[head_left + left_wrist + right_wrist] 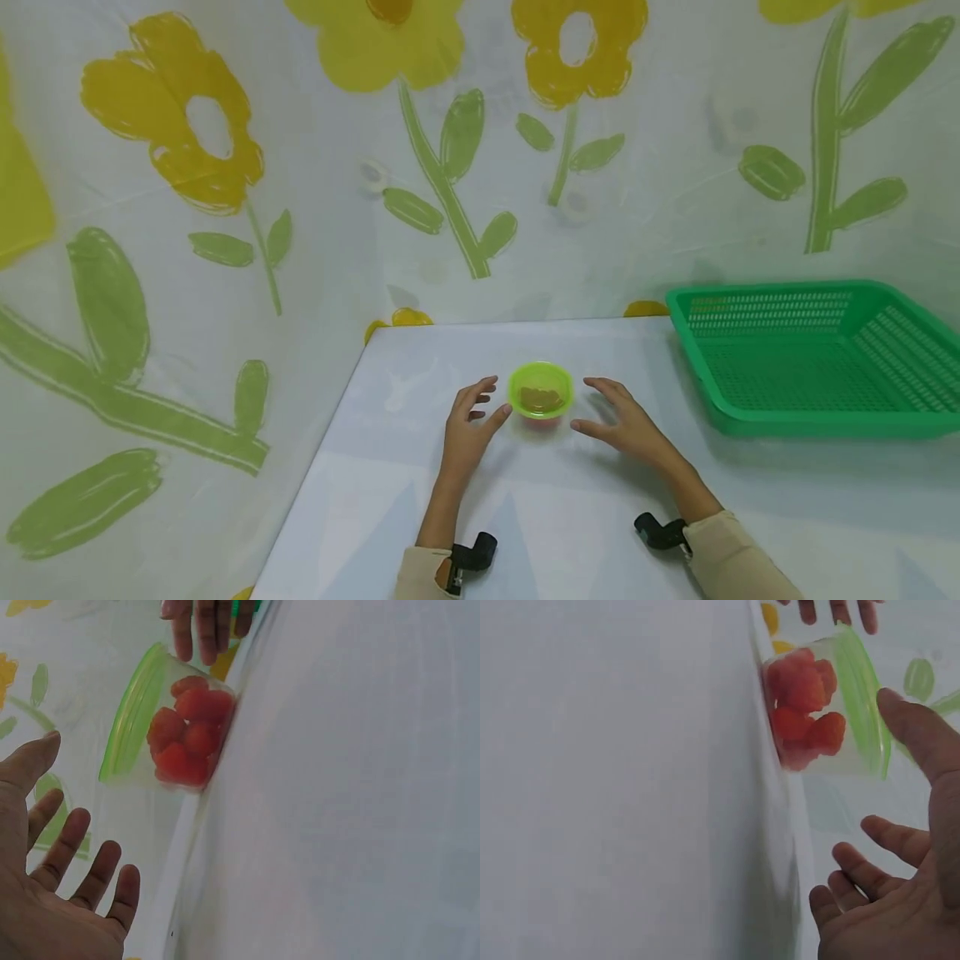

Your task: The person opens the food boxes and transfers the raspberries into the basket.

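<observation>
A round translucent tub with a lime-green lid [540, 390] stands upright on the white table. Through its wall, both wrist views show several small red fruits [191, 735], perhaps cherry tomatoes. My left hand [468, 433] is just left of the tub, fingers spread and slightly bent, its thumb close to the rim. On the other side is my right hand [626, 421], a little apart from the tub, with thumb and fingers spread around a gap. Neither hand holds anything. In the right wrist view the lid [864, 705] faces the right thumb.
A green plastic basket [712, 408] with a mesh bottom stands at the right of the table. Behind the table hangs a white cloth [322, 167] printed with yellow flowers. Each wrist carries a small black camera mount [476, 552].
</observation>
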Demonstrator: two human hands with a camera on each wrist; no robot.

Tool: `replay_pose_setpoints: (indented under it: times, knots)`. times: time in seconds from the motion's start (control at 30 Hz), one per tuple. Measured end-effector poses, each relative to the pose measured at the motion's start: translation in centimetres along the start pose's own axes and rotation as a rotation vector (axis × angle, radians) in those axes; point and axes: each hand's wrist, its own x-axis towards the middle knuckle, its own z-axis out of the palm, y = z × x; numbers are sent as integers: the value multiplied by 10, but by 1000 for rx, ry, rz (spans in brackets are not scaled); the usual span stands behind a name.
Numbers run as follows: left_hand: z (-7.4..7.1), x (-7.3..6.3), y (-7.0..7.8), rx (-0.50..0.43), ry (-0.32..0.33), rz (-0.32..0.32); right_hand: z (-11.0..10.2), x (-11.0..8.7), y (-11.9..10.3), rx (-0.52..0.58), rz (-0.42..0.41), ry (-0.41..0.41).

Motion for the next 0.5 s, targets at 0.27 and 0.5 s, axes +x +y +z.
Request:
replay_pose_setpoints:
  times: [0.27, 0.5]
  knots:
    - [3, -1, -4, -36, -4, 16, 12, 3, 4, 2, -9, 7]
    - [-1, -8, 30, -55, -15, 32, 24, 10, 4, 5, -19, 22]
